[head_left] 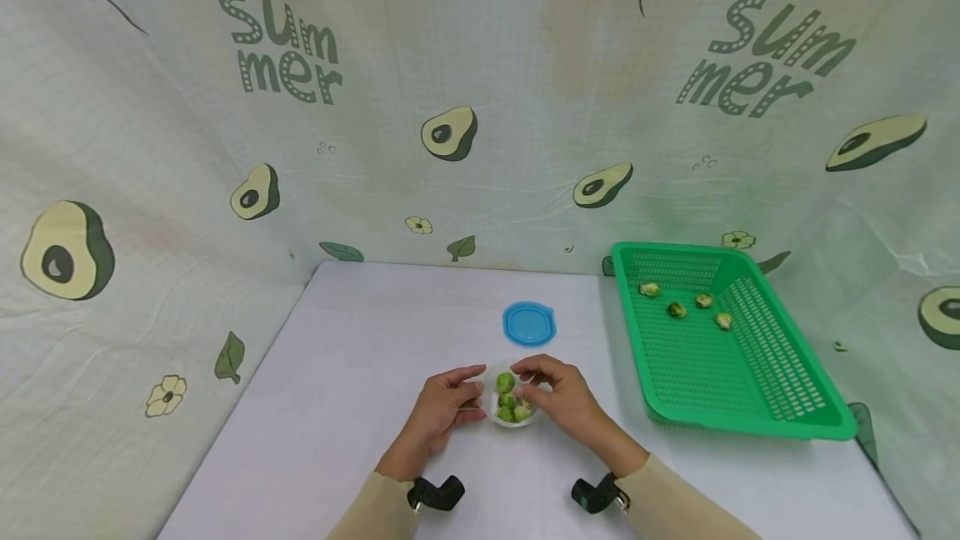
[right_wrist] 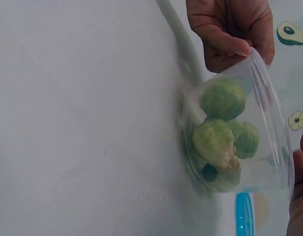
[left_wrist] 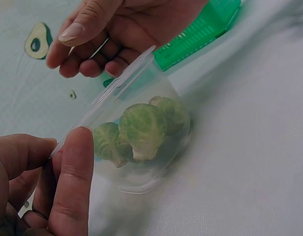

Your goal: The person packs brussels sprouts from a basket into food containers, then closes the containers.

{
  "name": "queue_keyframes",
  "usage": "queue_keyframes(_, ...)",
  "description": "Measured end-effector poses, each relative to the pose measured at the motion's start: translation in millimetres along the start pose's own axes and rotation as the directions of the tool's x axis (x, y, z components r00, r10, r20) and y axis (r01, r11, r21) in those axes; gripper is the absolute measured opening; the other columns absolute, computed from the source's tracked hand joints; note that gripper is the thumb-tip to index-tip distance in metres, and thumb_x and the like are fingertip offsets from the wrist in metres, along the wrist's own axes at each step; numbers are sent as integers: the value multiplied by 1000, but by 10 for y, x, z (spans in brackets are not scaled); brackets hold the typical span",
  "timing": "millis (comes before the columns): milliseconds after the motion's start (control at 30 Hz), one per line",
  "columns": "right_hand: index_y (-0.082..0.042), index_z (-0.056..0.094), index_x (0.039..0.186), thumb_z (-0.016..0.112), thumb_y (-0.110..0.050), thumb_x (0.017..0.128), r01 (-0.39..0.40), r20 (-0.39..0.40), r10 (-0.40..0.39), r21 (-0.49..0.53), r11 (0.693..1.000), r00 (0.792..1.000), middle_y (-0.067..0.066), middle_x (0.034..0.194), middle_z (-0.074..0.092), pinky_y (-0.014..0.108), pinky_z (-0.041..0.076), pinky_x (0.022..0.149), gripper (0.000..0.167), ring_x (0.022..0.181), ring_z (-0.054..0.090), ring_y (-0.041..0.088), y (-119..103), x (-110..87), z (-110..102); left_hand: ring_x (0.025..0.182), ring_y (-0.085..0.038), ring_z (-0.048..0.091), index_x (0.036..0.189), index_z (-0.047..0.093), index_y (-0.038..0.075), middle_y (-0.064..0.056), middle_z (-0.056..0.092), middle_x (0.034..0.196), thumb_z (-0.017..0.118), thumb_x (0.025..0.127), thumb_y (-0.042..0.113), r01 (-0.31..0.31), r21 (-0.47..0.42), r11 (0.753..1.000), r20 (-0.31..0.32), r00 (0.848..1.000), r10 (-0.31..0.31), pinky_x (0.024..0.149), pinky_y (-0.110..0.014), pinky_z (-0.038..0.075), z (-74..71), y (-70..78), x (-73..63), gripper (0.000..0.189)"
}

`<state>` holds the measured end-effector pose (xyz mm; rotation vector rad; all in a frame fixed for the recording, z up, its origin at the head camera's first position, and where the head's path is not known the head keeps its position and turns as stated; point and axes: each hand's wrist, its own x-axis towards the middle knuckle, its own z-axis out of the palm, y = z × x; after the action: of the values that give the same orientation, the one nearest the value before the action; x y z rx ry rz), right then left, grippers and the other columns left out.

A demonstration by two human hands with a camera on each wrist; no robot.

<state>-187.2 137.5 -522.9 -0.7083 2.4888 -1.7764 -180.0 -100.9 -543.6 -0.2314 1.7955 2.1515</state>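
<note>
A clear plastic container (head_left: 491, 415) stands on the table with several Brussels sprouts (head_left: 506, 382) in it. At its left side my left hand (head_left: 447, 407) pinches the rim between thumb and fingers, as the left wrist view shows. My right hand (head_left: 558, 398) hovers by the right rim with fingers loosely bent, and I see nothing between them. Through the see-through wall (right_wrist: 259, 167) the sprouts (right_wrist: 223, 98) lie heaped together in the right wrist view. Behind the container a blue lid (head_left: 529, 323) lies flat on the table.
To the right stands a green perforated basket (head_left: 720, 382) with several sprouts (head_left: 677, 310) lying inside, well apart from the container. A white cloth covers the table (head_left: 360, 340). A printed curtain (head_left: 510, 215) with avocado pictures hangs behind and along both sides.
</note>
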Motion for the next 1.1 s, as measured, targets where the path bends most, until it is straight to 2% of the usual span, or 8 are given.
queue_keyframes(200,-9,75,120,79,-12,95,13,-13,-13,15,1000,1000,20,113,73,27,56,89,26,97,64,9,-43,14,-35,75,-10,64,144,62,-1,-2,63,83,71,100,10,-8,-2,1000,5,1000,8,70,-27,66,-10,-2,-9,46)
queue_keyframes(333,-14,76,118,80,-11,94,17,-45,-17,1,1000,999,10,113,75,26,56,88,25,97,65,8,-90,26,-80,75,-10,64,144,62,0,-3,63,84,70,100,9,2,-6,1000,3,1000,-2,70,-26,65,-11,2,-5,46)
queue_keyframes(433,-13,76,117,80,-9,94,42,-70,-43,-16,999,997,5,110,76,26,57,86,24,97,66,9,-118,43,-120,75,-10,64,144,63,1,-3,63,84,70,100,9,6,-9,1000,3,1000,-6,70,-27,66,-11,2,-1,45)
queue_keyframes(567,-10,76,117,79,-7,94,75,-95,-78,-38,996,992,8,109,76,26,59,85,23,97,68,11,-174,59,-196,75,-10,64,144,63,0,-3,63,84,70,100,8,2,-10,1000,5,1000,-2,70,-27,66,-9,1,-6,45)
queue_keyframes(767,-10,75,120,78,-10,95,33,-99,-40,-73,997,994,7,111,74,24,61,82,25,99,67,6,-339,57,-387,74,-11,64,143,64,1,-5,64,85,70,100,8,-2,-9,1000,4,1000,2,70,-27,66,-3,11,-12,44)
queue_keyframes(933,-6,74,122,77,-4,95,74,-112,-83,-84,994,990,10,113,74,23,61,81,27,100,68,5,-475,58,-586,75,-11,64,142,65,2,-5,64,86,71,100,9,4,-2,1000,0,1000,-4,71,-27,66,5,16,-13,43)
queue_keyframes(1100,-1,71,125,75,0,96,88,-115,-97,-75,993,989,2,115,72,20,61,81,29,102,68,5,-592,86,-797,75,-12,64,142,66,3,-6,64,86,71,100,9,8,3,1000,-12,1000,-8,71,-28,66,8,9,-13,43)
